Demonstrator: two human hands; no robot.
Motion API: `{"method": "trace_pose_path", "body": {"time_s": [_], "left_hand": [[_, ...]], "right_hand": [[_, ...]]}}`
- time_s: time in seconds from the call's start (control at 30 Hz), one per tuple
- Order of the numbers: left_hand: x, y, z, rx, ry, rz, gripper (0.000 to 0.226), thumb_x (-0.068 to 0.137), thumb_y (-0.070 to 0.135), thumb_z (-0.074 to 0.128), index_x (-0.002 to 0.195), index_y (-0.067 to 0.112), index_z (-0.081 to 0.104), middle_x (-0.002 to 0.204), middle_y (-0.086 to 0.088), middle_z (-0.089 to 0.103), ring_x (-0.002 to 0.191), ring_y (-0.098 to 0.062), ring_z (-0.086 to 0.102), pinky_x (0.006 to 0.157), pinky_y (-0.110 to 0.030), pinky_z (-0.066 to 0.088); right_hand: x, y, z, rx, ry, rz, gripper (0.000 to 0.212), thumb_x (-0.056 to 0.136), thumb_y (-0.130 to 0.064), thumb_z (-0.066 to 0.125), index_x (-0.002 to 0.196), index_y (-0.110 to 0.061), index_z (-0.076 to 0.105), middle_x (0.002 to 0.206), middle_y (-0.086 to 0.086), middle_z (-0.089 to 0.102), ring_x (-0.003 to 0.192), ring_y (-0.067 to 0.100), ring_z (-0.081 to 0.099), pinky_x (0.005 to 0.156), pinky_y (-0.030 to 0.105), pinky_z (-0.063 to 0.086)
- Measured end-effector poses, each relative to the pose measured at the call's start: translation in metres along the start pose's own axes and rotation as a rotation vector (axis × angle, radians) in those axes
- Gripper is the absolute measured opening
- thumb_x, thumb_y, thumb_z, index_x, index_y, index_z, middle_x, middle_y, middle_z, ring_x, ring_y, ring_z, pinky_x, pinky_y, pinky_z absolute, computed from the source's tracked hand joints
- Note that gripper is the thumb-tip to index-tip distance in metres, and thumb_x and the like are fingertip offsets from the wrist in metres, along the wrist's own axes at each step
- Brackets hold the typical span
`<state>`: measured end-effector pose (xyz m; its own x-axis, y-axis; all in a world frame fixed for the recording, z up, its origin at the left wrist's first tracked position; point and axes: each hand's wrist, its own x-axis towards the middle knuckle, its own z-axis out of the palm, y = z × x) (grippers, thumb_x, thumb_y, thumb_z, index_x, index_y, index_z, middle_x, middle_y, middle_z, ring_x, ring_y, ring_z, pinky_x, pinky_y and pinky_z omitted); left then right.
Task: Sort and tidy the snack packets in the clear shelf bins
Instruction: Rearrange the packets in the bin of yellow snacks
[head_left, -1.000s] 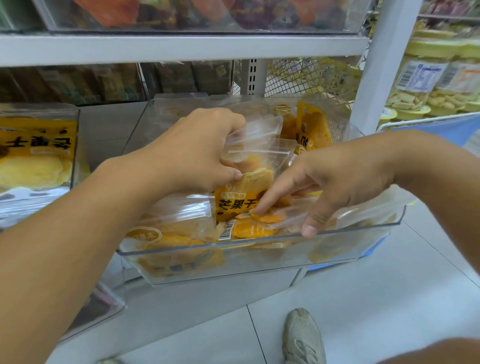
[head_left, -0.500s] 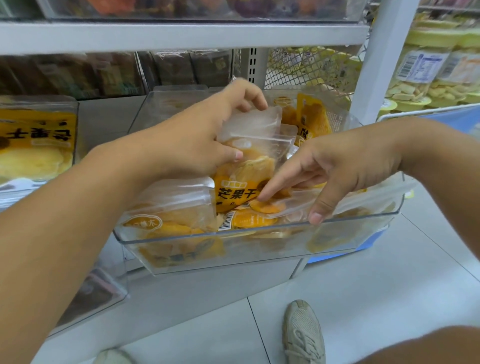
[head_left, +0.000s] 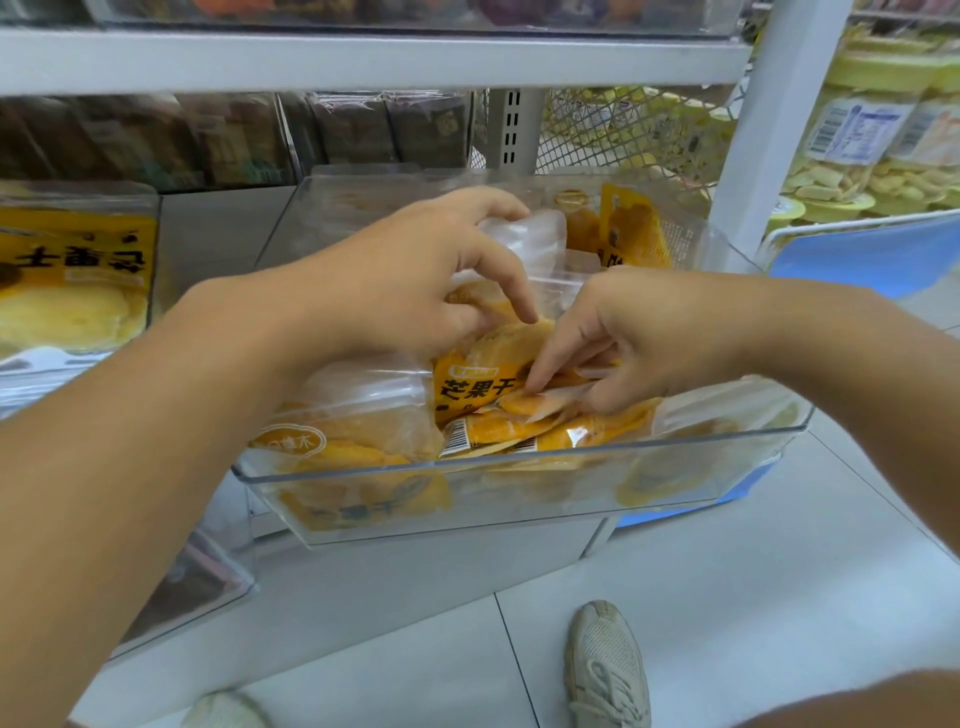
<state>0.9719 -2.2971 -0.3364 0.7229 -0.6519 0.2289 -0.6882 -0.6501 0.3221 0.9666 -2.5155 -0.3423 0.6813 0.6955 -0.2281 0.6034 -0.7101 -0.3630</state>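
Orange mango packets (head_left: 475, 387) lie heaped in the clear bin (head_left: 519, 488), which juts off the front of the grey shelf (head_left: 218, 228). The left hand (head_left: 410, 291) grips an upright clear-topped packet (head_left: 524, 244) at the middle. The right hand (head_left: 639, 338) pinches a small flat packet (head_left: 535, 405) on the pile. Below, a beige shoe (head_left: 605, 670) rests on the tiled floor (head_left: 779, 597).

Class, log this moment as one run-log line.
left hand: grips upright clear-topped mango packet | right hand: pinches flat orange packet | clear plastic bin
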Motion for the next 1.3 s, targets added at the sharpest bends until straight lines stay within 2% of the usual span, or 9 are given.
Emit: {"method": "trace_pose_path", "body": {"time_s": [0.17,0.3,0.43,0.6,0.83,0.93,1.0,1.13,1.3], "left_hand": [[0.001,-0.003,0.002,-0.019,-0.020,-0.007,0.014,0.085,0.040,0.072,0.096,0.049,0.074,0.156,0.013,0.033,0.143,-0.007,0.033,0.116,-0.034,0.029],[0.001,-0.002,-0.001,-0.070,0.031,-0.047,0.058,0.055,0.085,0.065,0.101,0.049,0.069,0.144,0.020,0.040,0.133,0.002,0.037,0.106,-0.021,0.029],[0.004,-0.002,0.002,0.016,0.087,0.011,0.059,0.051,0.064,0.083,0.102,0.042,0.063,0.115,0.021,0.051,0.110,0.003,0.043,0.096,-0.026,0.038],[0.006,-0.001,0.006,0.097,0.067,-0.036,0.069,0.041,0.071,0.080,0.099,0.045,0.053,0.122,0.019,0.048,0.115,-0.014,0.053,0.095,-0.049,0.047],[0.006,0.005,0.011,0.267,0.004,-0.072,0.074,0.042,0.066,0.090,0.098,0.040,0.047,0.136,0.011,0.039,0.113,-0.024,0.050,0.082,-0.057,0.050],[0.004,0.003,0.010,0.222,-0.005,-0.085,0.071,0.044,0.063,0.091,0.095,0.043,0.046,0.135,0.015,0.038,0.117,-0.019,0.046,0.085,-0.053,0.049],[0.004,0.002,0.009,0.193,-0.014,-0.083,0.069,0.044,0.059,0.093,0.093,0.044,0.046,0.136,0.018,0.037,0.120,-0.017,0.044,0.088,-0.052,0.048],[0.004,0.000,0.007,0.141,-0.014,-0.075,0.065,0.047,0.053,0.094,0.094,0.042,0.051,0.139,0.017,0.036,0.125,-0.016,0.044,0.094,-0.050,0.047],[0.004,0.002,0.003,0.150,-0.088,-0.108,0.073,0.044,0.050,0.096,0.099,0.045,0.049,0.143,0.016,0.032,0.130,-0.016,0.038,0.096,-0.051,0.047]], "right_hand": [[0.004,-0.003,-0.002,-0.192,0.202,-0.071,0.013,0.084,-0.018,0.079,0.096,-0.024,0.081,0.070,-0.017,0.070,0.066,-0.010,0.060,0.068,0.003,0.044],[0.002,0.003,-0.004,-0.302,0.512,-0.099,0.014,0.082,-0.015,0.072,0.091,-0.022,0.081,0.067,-0.008,0.069,0.058,0.005,0.051,0.063,0.009,0.033],[0.001,0.003,-0.005,-0.251,0.699,-0.069,0.017,0.081,-0.019,0.067,0.091,-0.016,0.081,0.079,-0.002,0.077,0.070,0.004,0.060,0.069,0.019,0.042],[0.001,0.000,0.003,-0.147,0.711,-0.050,0.021,0.084,-0.020,0.063,0.098,-0.019,0.079,0.082,-0.003,0.075,0.076,0.013,0.067,0.075,0.029,0.050],[-0.002,-0.006,0.003,0.197,0.507,-0.064,0.016,0.091,-0.005,0.068,0.099,-0.018,0.074,0.096,-0.003,0.073,0.090,0.017,0.068,0.085,0.035,0.054],[-0.014,-0.009,-0.006,-0.065,0.350,0.039,0.028,0.081,-0.020,0.081,0.106,-0.025,0.072,0.099,-0.011,0.071,0.096,0.006,0.064,0.084,0.020,0.049],[-0.014,-0.009,-0.007,-0.286,0.282,0.227,0.032,0.076,-0.030,0.084,0.106,-0.028,0.073,0.096,-0.008,0.069,0.092,0.013,0.060,0.079,0.029,0.049],[-0.007,-0.009,-0.008,-0.360,0.381,0.275,0.009,0.083,-0.029,0.079,0.091,-0.024,0.080,0.078,-0.003,0.067,0.083,0.023,0.064,0.072,0.029,0.047],[-0.017,-0.009,-0.007,-0.012,0.487,0.066,0.027,0.084,-0.006,0.076,0.085,-0.032,0.079,0.077,-0.025,0.072,0.079,-0.006,0.066,0.072,0.016,0.050]]}}
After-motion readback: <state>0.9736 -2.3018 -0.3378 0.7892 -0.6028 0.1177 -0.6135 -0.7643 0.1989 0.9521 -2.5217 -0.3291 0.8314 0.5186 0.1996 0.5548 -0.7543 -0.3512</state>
